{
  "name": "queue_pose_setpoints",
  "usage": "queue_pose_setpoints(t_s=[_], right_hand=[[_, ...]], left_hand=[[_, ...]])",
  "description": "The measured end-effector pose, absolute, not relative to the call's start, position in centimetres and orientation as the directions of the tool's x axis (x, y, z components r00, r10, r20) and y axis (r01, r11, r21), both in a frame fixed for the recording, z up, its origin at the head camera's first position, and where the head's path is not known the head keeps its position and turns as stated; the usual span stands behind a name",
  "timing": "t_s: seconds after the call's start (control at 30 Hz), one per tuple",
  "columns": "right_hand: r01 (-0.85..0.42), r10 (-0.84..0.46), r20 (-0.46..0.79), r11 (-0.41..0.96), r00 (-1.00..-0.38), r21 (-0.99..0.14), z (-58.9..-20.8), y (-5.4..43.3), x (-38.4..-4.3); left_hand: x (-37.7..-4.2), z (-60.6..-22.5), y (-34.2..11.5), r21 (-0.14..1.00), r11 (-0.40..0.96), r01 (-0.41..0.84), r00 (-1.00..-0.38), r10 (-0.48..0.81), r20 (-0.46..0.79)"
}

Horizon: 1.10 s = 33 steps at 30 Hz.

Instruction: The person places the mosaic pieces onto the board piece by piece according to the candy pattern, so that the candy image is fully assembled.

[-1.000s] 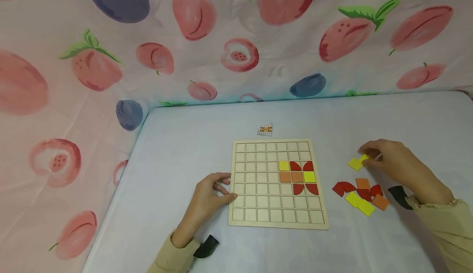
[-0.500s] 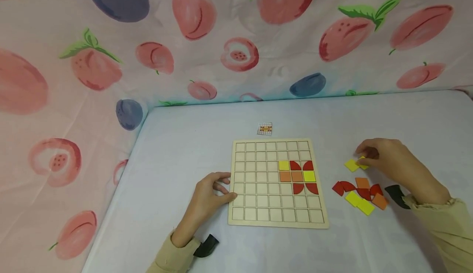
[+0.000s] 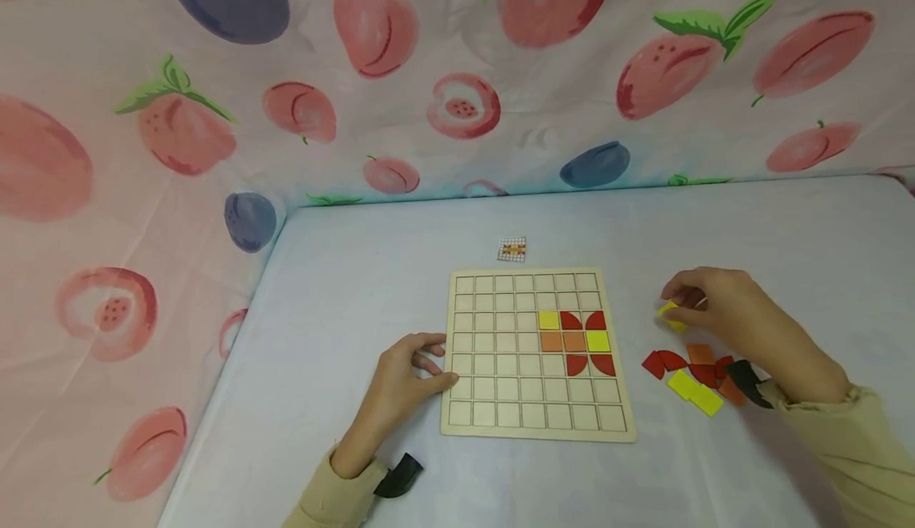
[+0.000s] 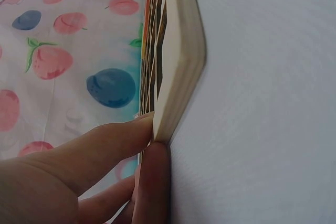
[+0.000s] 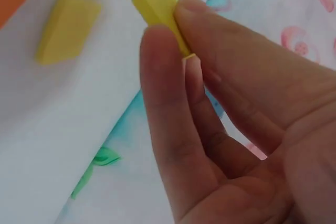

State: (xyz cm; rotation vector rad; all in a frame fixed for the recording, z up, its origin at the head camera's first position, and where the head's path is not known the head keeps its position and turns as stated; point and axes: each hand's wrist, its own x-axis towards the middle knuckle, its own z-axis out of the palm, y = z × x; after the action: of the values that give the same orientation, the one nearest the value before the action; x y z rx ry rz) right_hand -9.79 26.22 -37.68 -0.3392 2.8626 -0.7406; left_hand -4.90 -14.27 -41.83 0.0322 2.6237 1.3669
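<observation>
My left hand (image 3: 406,373) grips the left edge of a wooden grid board (image 3: 496,389); in the left wrist view the thumb lies over the rim and a finger (image 4: 152,177) presses its side. Red, orange and yellow tiles fill part of the board's right half, one being an orange square (image 3: 574,341). Right of the board, my right hand (image 3: 729,306) pinches a yellow square tile (image 5: 164,6) between thumb and fingertips, tilted and above the table in the right wrist view. Another yellow tile (image 5: 68,30) lies flat on the cloth there.
Below the right hand is a loose group of tiles: red pieces (image 3: 670,360), yellow squares (image 3: 706,400) and an orange one (image 3: 700,353). A small pattern card (image 3: 512,249) lies behind the board. Fruit-printed fabric (image 3: 457,107) rises along the table's back and left sides.
My right hand has shifted left toward the board with the yellow tile. Two yellow squares showed at its fingertips before; one yellow patch shows now. The left hand and board stay put.
</observation>
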Motion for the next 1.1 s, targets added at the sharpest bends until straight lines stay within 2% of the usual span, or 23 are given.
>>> queue_pose_setpoints(t_s=[0.17, 0.5, 0.77, 1.1], right_hand=[[-0.227, -0.299, -0.063, 0.830, -0.952, -0.510, -37.1, 24.9, -9.6], [-0.272, -0.354, -0.076, 0.822, -0.932, -0.500, -36.0, 21.8, -8.9], [-0.311, -0.395, -0.042, 0.780, -0.918, -0.543, -36.1, 19.8, -8.5], [-0.331, -0.443, -0.064, 0.751, -0.894, -0.572, -36.4, 17.6, -8.2]], left_hand=[[-4.9, -41.9, -14.3, 0.815, 0.576, -0.062, -0.983, 0.107, -0.150], [-4.9, -41.9, -14.3, 0.816, 0.575, -0.061, -0.983, 0.106, -0.148], [-4.9, -41.9, -14.3, 0.811, 0.583, -0.052, -0.983, 0.112, -0.143], [-4.8, -41.9, -14.3, 0.809, 0.586, -0.049, -0.984, 0.110, -0.140]])
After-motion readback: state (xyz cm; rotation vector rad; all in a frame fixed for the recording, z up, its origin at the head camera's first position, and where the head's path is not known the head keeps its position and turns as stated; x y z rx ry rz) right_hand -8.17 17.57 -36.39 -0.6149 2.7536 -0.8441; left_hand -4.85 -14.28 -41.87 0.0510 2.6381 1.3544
